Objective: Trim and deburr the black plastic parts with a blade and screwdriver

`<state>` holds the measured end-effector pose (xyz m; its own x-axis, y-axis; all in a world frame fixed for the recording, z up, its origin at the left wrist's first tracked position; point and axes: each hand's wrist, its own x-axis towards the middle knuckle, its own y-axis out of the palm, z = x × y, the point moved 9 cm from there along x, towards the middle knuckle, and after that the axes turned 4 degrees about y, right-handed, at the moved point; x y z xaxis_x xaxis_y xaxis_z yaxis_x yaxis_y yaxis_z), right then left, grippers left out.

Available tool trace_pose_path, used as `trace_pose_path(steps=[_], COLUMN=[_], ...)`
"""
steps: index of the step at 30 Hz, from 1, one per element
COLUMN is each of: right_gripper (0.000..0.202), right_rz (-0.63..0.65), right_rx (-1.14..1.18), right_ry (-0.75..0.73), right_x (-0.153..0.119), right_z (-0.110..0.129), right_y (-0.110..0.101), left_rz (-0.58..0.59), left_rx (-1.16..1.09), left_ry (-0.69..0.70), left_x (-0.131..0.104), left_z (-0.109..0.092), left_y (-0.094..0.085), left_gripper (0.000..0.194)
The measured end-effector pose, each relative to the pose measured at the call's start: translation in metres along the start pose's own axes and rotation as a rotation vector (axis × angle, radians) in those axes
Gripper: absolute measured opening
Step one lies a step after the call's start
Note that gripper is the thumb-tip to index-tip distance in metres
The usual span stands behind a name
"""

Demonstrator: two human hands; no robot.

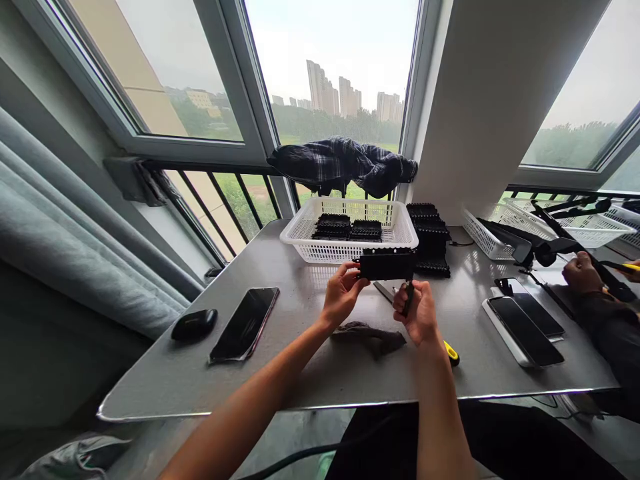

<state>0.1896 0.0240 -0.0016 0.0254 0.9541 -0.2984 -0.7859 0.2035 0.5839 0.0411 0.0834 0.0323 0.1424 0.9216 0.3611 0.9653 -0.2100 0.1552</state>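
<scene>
Pinched by its left end, a black rectangular plastic part (385,265) with a toothed upper edge is held up over the table by my left hand (343,293). My right hand (416,310) is closed round a small dark tool (409,297) whose tip meets the part's lower right corner; its kind cannot be made out. Below my hands lies a crumpled dark cloth (370,337). A thin grey strip (384,291) shows behind my right fingers. A yellow-and-black handle (451,353) sticks out beside my right forearm.
Just behind the part stands a white plastic basket (320,253) holding similar black parts, with a stack of more (430,240) to its right. A phone (245,325) and black case (195,325) lie left. Phones (525,331) and a co-worker's hand (583,272) are at right.
</scene>
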Motion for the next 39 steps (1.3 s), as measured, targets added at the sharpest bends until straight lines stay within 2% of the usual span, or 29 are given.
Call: trace_pose_path(steps=[7,14,18,22,24,27,28,33,39], right_gripper=[0.028,0.024,0.029,0.040,0.044,0.049,0.050,0.046,0.049], right_rz=[-0.078,-0.085,-0.077,0.009,-0.105,-0.378,-0.409,-0.358,-0.378], right_rx=[-0.055,-0.052,-0.035,-0.040,-0.098,-0.272,-0.335,-0.476,-0.522], right_ry=[-0.008,0.009,-0.015,-0.113,-0.247,-0.503,-0.550,-0.538,-0.595], right_x=[0.000,0.006,0.005,0.002,0.002,-0.005,-0.005,0.002,-0.007], right_z=[0.002,-0.003,0.000,0.009,0.018,0.036,0.038,0.033,0.037], right_y=[-0.010,-0.013,-0.013,-0.004,-0.015,-0.037,-0.038,-0.033,-0.028], left_rz=[0.020,0.044,0.023,-0.008,-0.037,-0.044,-0.028,0.082,0.061], left_rx=[0.046,0.169,0.206,0.143,0.075,-0.015,-0.033,-0.017,-0.004], left_ry=[0.038,0.122,0.136,0.061,0.012,-0.083,-0.116,-0.227,-0.205], left_x=[-0.002,-0.004,-0.005,-0.002,0.000,0.004,0.005,0.003,0.000], left_z=[-0.002,-0.003,-0.004,-0.001,0.002,0.011,0.015,0.029,0.029], left_y=[0.003,0.005,0.003,-0.002,-0.006,-0.011,-0.010,-0.003,0.003], left_gripper=[0.029,0.027,0.027,0.029,0.034,0.042,0.044,0.046,0.049])
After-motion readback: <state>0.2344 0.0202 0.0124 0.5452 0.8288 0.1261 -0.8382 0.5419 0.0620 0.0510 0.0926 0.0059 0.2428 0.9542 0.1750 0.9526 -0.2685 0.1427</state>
